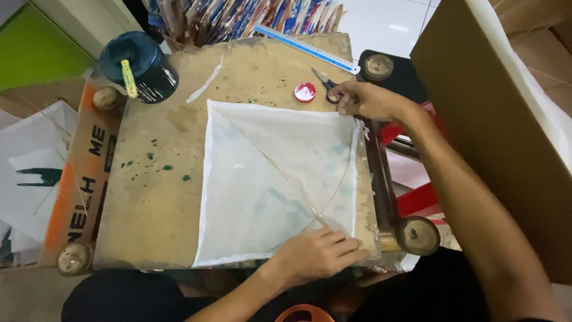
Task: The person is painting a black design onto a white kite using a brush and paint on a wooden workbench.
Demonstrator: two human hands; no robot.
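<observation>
White paper kite [274, 179] lies flat on the counter [155, 197], square, one edge along the counter's right side, its near corner at the near-right of the counter. Thin bamboo spine [268, 161] runs diagonally from the far-left corner to the near-right; a bowed stick [342, 179] curves down the right side. Faint blue-green smears show through the paper. Left hand [319, 253] rests palm down on the kite's near-right corner, fingers [351, 245] spread flat and pressing the paper and the spine end, gripping nothing. Right hand [369, 100] is at the kite's far-right corner, fingers curled into the handles of the scissors [325, 80], blades pointing away and to the left (blades look nearly closed, hard to be sure). Red lid [305, 92] with white paste sits just left of the scissors, just beyond the kite's far edge. Blue ruler [307, 48] lies diagonally across the counter's far edge. Dark tub [140, 59] with a yellow-handled brush [128, 77] stands at the far-left corner, well apart from the kite. Green paint spots dot the counter left of the kite. Cardboard sheet [476, 119] stands to the right of the arm.
</observation>
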